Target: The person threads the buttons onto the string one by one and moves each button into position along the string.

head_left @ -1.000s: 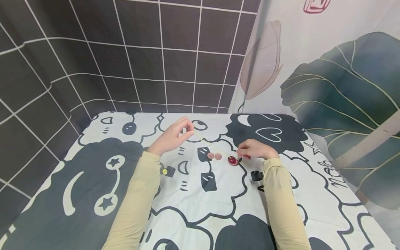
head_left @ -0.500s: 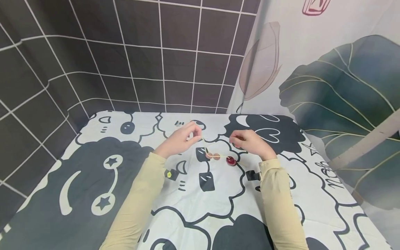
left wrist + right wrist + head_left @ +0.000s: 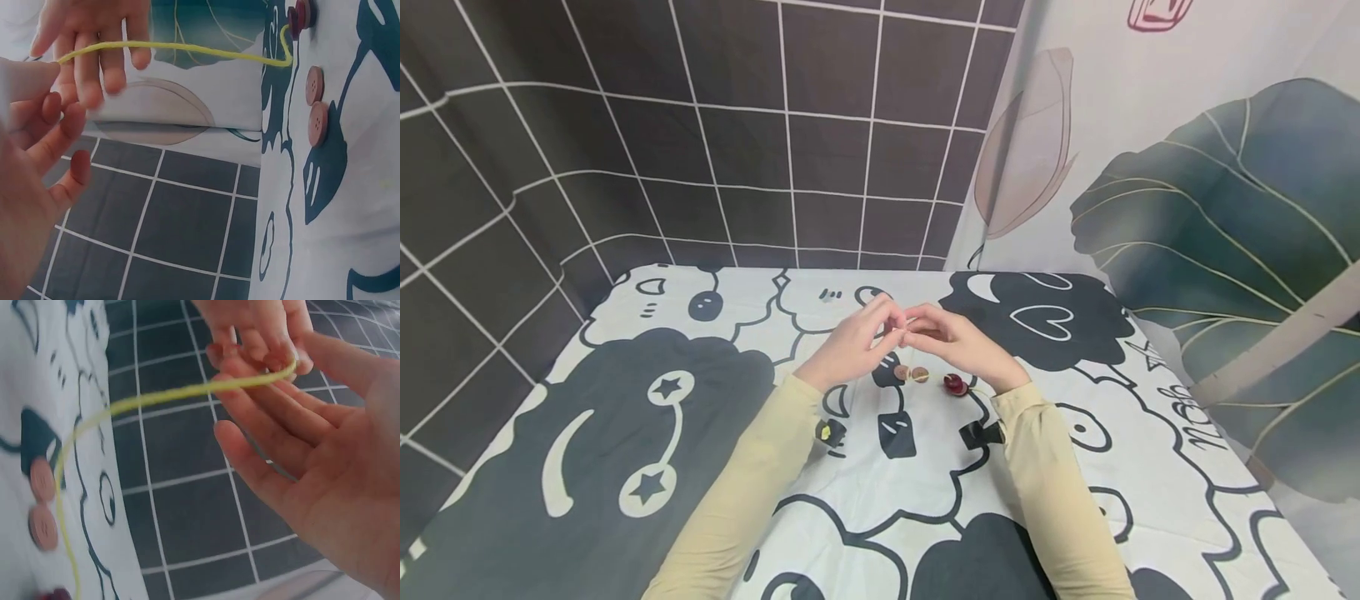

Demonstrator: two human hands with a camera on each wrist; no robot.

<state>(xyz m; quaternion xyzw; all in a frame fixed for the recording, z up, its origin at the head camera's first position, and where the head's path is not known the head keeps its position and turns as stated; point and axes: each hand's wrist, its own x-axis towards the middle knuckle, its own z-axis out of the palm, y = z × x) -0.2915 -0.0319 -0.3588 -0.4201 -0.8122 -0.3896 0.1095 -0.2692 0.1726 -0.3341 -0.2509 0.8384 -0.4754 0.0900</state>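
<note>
Both hands meet in the air above the far middle of the cloth-covered table. My left hand (image 3: 853, 348) pinches the end of a yellow cord (image 3: 175, 47) between thumb and finger. Beside those fingertips is my right hand (image 3: 966, 343), its fingers extended and spread apart, gripping nothing that I can see. From the pinch the cord drops to dark red buttons (image 3: 955, 384) on the cloth; whether it passes through their holes is unclear. Two pink buttons (image 3: 318, 124) lie side by side left of the red ones, and the cord hangs past them in the right wrist view.
A cloth (image 3: 865, 483) with black-and-white cartoon prints covers the table. Behind its far edge hangs a dark curtain (image 3: 827, 150) with a white grid. A pale curtain (image 3: 1105, 50) with large leaf prints hangs at the right.
My right hand has left the red buttons and moved left and up to my left hand. The left hand has shifted slightly right, still pinching the cord. The buttons stay in place.
</note>
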